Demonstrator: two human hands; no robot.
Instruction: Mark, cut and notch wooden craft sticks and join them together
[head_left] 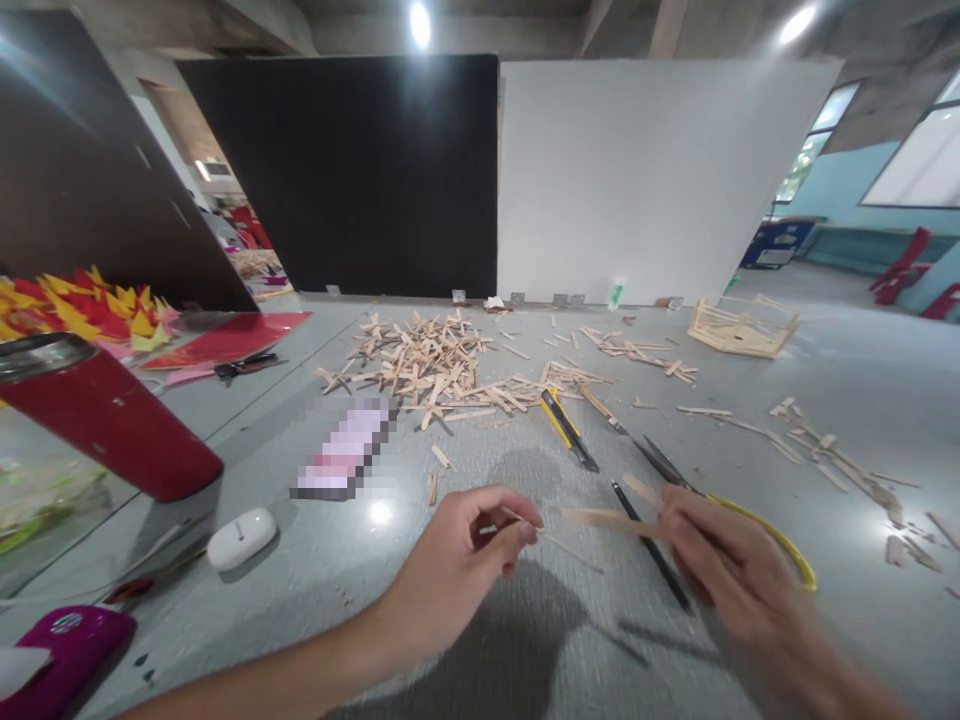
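My left hand (457, 550) is pinched closed on a thin wooden strip (571, 553), which sticks out to the right from the fingertips. Opposite it, my right hand (724, 555) is closed on a flat wooden craft stick (611, 520) pointing left, both slightly blurred. A slim black pen-like tool (664, 572) lies beneath that stick. Under and beside my right hand are scissors with yellow handles (784, 535). A yellow-and-black utility knife (568, 430) rests beyond the hands, alongside a narrow tool with a wooden handle (600, 408).
A heap of craft sticks (435, 360) lies at the back, with scraps (832, 450) on the right. A small stick frame (742, 328) stands back right. Leftward are a phone (346, 447), white case (242, 538), red tumbler (127, 425) and purple object (75, 650).
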